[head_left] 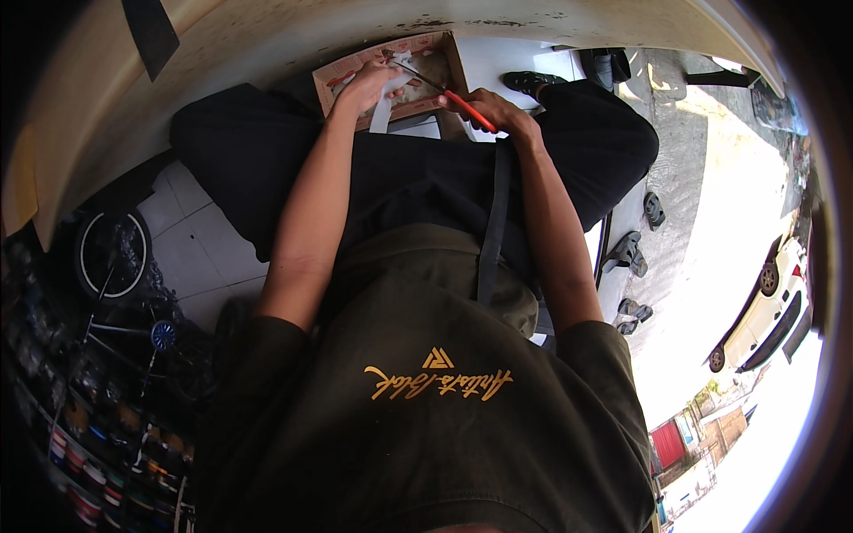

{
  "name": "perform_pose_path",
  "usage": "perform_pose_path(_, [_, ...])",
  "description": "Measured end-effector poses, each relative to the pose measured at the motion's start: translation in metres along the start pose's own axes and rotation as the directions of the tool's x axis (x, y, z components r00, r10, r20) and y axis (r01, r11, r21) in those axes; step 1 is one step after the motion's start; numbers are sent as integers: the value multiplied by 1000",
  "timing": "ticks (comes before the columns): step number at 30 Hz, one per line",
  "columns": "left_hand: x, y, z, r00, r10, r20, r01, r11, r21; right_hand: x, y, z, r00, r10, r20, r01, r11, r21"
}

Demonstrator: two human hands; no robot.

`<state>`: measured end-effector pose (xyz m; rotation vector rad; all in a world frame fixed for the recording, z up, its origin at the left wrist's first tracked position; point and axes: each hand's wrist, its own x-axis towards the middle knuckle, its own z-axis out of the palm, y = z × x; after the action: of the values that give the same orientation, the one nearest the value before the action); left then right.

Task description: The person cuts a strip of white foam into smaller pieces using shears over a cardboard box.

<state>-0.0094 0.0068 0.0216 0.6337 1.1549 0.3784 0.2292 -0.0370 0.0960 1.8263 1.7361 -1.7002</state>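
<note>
A brown cardboard box (440,46) lies on the white tiled floor between my knees. My left hand (367,83) rests on its near edge and pinches a white strip of tape or paper (384,108) that hangs down from the box. My right hand (493,111) grips the orange handle of a pair of scissors (469,109); the dark blades reach up and left across the box toward the white strip. My black-trousered legs sit on both sides of the box.
A big pale curved panel (293,27) arches over the box at the top. A bicycle wheel (111,253) and shelves of small cans stand at the left. Sandals (626,253) lie on the pavement at the right, with a white car (769,306) further out.
</note>
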Motion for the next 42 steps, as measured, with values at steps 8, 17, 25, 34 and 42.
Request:
perform_pose_path(8, [6,-8,-3,1000,18,23,-18,1000,-4,5,1,-5,993,53,110,-52,999,-9])
perform_pose_path(17, [3,0,4,997,-72,-9,70,989,-133,12,14,-5,984,87,154,-98,993,64])
perform_pose_path(25, [11,-18,-7,986,63,-157,-59,998,30,2,5,-9,949,254,188,-259,966,2])
perform_pose_path(34, [12,-21,-10,968,104,-230,-121,991,-62,-7,-4,-5,982,109,153,-115,993,30])
perform_pose_path(42, [14,-22,-10,975,66,-211,-88,991,-98,-7,-2,-2,995,5,101,-8,999,35])
